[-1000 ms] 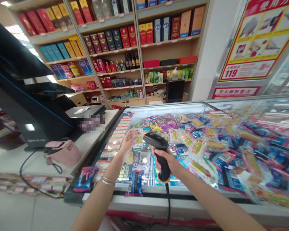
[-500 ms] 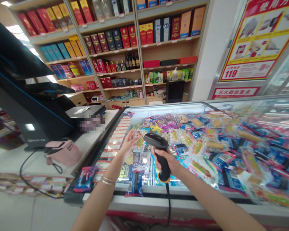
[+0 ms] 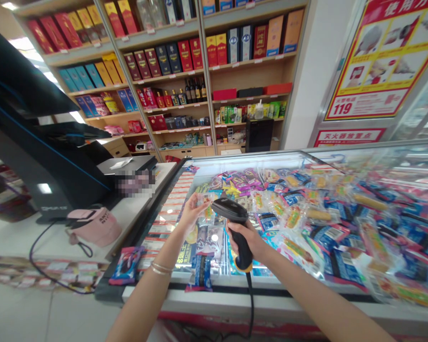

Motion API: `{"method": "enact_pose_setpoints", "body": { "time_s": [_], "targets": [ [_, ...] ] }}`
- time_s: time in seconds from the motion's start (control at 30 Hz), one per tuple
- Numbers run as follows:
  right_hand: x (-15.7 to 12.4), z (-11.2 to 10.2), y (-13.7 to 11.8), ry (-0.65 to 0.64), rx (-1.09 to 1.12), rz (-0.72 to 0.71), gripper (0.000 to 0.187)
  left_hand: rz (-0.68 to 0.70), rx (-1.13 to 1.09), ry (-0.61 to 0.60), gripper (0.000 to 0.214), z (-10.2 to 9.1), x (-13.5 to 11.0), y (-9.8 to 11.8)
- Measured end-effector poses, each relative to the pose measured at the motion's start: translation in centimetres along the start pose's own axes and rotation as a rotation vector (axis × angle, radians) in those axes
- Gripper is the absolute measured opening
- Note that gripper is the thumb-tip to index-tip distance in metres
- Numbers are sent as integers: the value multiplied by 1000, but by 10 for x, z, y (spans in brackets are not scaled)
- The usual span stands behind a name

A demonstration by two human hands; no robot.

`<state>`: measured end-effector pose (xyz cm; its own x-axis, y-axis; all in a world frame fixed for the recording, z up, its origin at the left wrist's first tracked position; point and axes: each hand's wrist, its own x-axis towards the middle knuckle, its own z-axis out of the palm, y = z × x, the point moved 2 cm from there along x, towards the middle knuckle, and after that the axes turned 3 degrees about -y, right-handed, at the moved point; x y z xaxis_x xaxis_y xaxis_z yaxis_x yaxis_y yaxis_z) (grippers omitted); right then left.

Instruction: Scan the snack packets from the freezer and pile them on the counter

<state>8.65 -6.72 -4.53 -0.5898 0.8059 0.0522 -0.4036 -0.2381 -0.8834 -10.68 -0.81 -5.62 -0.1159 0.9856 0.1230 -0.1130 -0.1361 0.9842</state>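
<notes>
Evidently, the right hand (image 3: 245,236) is wrapped firmly round the grip of a black handheld scanner (image 3: 231,210), just right of the frame's lower centre, while the left hand (image 3: 189,213), near the centre, has thumb and fingers nearly together, pinching the edge of a clear packet (image 3: 207,216). The scanner's head points toward that packet; whether they touch is hard to tell. The scanner looks hard and fairly light, its weight likely carried best low on the handle, where the fingers sit, with the trailing cable (image 3: 250,304) perhaps tugging slightly toward the bottom of the frame. The packet seems light, its film thin and probably slick, so a pinch at the flat margin should hold it without squashing the soft-looking contents or creasing the print. Below the hands, a blue packet (image 3: 201,273) lies at the lower centre on the near edge of the freezer case (image 3: 185,295), and another blue-and-pink packet (image 3: 126,266) lies to its left. A loose heap of wrapped packets (image 3: 328,232) fills the right side; such film would likely slide over itself. A pink container (image 3: 97,227) stands at the lower left.
</notes>
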Motion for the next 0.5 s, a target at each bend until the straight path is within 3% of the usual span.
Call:
{"method": "enact_pose_setpoints", "body": {
  "time_s": [0.23,0.5],
  "targets": [
    [-1,3,-2,-3,10,-21,27,111,-12,-28,51,1,1,2],
    [3,-1,2,-26,27,-7,24,131,66,-66,43,-4,4,-1]
  ]
}}
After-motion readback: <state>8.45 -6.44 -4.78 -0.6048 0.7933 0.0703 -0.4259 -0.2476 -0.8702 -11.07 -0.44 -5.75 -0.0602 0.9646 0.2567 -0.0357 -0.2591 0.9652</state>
